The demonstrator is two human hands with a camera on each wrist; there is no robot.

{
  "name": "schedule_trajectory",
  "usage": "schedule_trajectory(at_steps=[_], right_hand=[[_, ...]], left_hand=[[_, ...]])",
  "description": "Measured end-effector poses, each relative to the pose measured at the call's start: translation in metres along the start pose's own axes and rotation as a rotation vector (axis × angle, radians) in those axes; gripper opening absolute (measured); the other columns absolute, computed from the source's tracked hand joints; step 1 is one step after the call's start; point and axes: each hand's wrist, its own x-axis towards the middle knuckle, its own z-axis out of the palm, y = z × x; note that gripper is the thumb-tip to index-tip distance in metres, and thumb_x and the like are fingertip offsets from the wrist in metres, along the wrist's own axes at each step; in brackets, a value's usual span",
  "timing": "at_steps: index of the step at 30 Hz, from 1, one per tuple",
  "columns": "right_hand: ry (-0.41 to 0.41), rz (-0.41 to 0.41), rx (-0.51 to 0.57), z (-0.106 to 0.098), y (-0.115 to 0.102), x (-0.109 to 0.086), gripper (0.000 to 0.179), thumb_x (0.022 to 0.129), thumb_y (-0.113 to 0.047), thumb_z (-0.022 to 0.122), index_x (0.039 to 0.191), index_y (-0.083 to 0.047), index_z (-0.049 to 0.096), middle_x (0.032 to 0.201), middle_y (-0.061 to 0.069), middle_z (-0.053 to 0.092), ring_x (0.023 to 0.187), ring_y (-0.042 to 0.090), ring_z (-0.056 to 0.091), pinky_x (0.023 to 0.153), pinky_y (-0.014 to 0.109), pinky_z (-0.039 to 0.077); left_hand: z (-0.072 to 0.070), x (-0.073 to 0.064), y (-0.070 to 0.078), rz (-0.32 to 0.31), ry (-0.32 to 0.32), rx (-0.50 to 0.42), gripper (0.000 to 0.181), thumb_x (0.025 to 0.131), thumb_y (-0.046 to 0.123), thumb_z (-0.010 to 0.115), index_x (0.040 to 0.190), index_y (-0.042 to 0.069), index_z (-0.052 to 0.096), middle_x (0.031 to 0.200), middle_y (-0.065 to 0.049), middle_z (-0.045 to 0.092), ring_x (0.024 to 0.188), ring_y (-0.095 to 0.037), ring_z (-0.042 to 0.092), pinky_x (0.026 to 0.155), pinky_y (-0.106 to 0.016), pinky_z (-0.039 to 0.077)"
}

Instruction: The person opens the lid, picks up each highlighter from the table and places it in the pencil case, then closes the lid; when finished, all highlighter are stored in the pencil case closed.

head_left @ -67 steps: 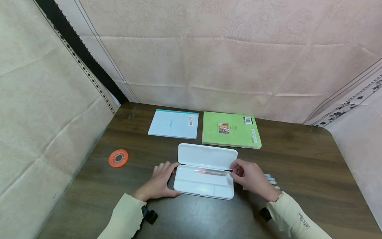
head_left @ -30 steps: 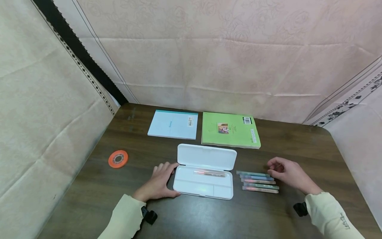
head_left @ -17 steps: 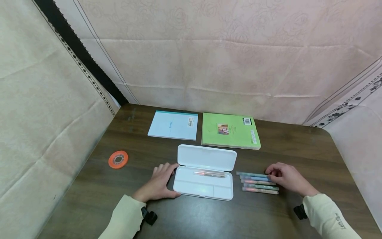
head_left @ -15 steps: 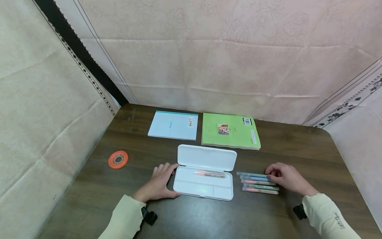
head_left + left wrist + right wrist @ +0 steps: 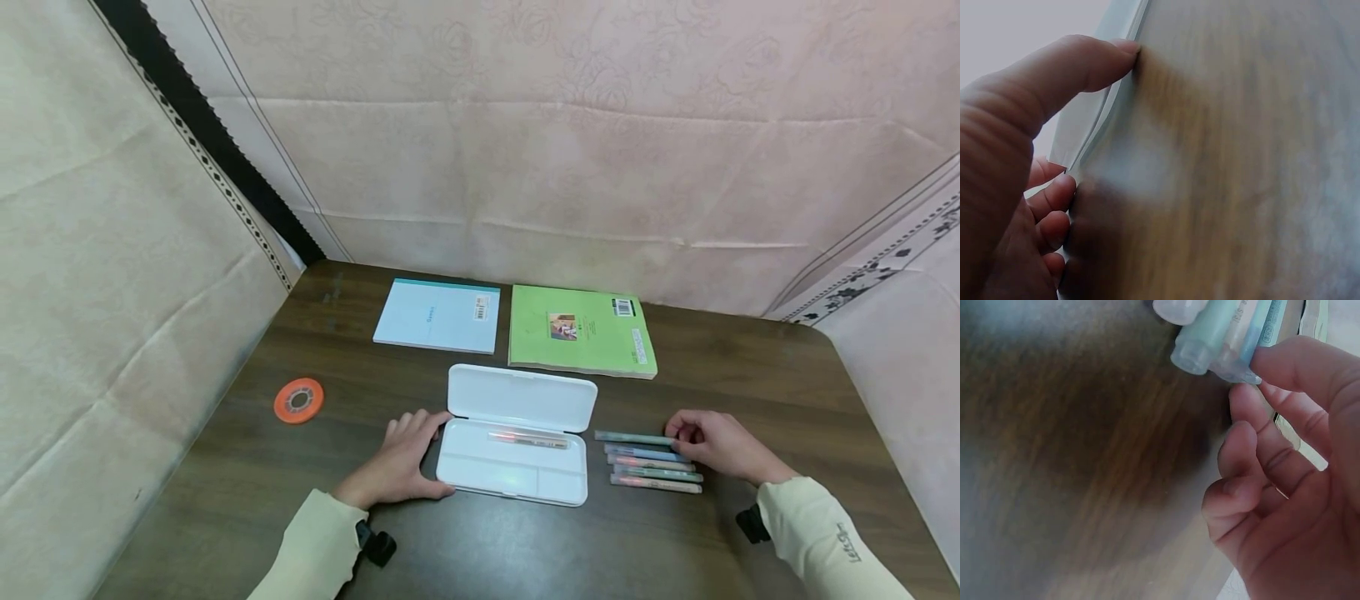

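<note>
An open white pencil case (image 5: 483,479) lies in the middle of the table, one clear-barrelled pen (image 5: 528,439) in its back compartment. My left hand (image 5: 401,462) holds the case by its left end, thumb at the front corner and index finger near the hinge. In the left wrist view the thumb (image 5: 1085,62) presses against the case's edge. To the right of the case, my right hand (image 5: 720,448) pinches the right end of a blue-green pen (image 5: 630,437), the farthest in a row. Several more pens (image 5: 656,473) lie just in front of it, their capped ends showing in the right wrist view.
Behind the case lie a light blue notebook (image 5: 438,317) and a green book (image 5: 581,333), side by side. An orange ring-shaped disc (image 5: 298,401) rests at the left of the wooden table (image 5: 487,558). Cloth walls (image 5: 562,183) stand along the back and sides.
My right hand let go of the pen in the case, moved right to the row and took hold of the farthest pen. That pen now sits slightly apart. My left hand stayed put.
</note>
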Motion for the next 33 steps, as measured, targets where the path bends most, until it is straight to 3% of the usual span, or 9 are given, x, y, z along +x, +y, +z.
schedule_trajectory(at_steps=[17, 33], right_hand=[[0.021, 0.005, -0.009, -0.001, 0.001, 0.001, 0.011, 0.086, -0.004, 0.064, 0.093, -0.013, 0.064, 0.076, -0.006, 0.057, 0.065, 0.0, 0.048, 0.059, 0.022, 0.042], [0.074, 0.08, 0.022, -0.013, 0.001, -0.012, 0.01, 0.088, -0.008, 0.066, 0.097, -0.013, 0.063, 0.08, -0.003, 0.059, 0.068, 0.004, 0.05, 0.059, 0.023, 0.042]], left_hand=[[-0.001, 0.0, 0.0, 0.018, 0.009, 0.005, 0.095, 0.071, 0.047, 0.083, 0.147, 0.013, 0.037, 0.111, 0.001, 0.047, 0.094, -0.014, 0.032, 0.081, -0.035, 0.023], [-0.001, -0.001, 0.001, 0.016, 0.011, 0.007, 0.094, 0.071, 0.046, 0.084, 0.147, 0.013, 0.038, 0.109, 0.001, 0.047, 0.092, -0.014, 0.032, 0.081, -0.035, 0.023]])
